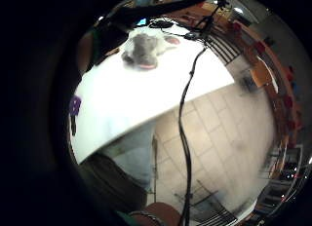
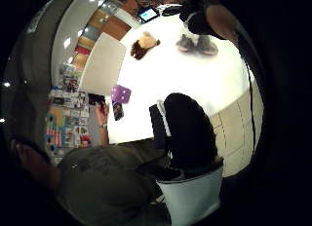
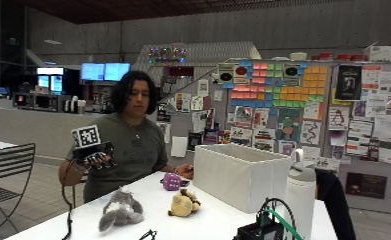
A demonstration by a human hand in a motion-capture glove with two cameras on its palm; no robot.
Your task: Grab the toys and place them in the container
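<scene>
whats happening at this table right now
A person sits at a white table with the gloved right hand raised in the air, holding nothing. A grey plush toy, a tan and brown plush toy and a small purple toy all lie on the table beside the white container. The bare hand rests by the purple toy. Nothing has been picked up yet.

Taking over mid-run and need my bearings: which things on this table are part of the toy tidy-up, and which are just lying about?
Job:
- grey plush toy, lying on the table
- tan and brown plush toy, beside it
- white container, no toys seen inside
- gloved right hand, raised, holding nothing

Lying about:
- purple object near the bare hand
- white bottle
- black equipment with cables at the table edge
</scene>
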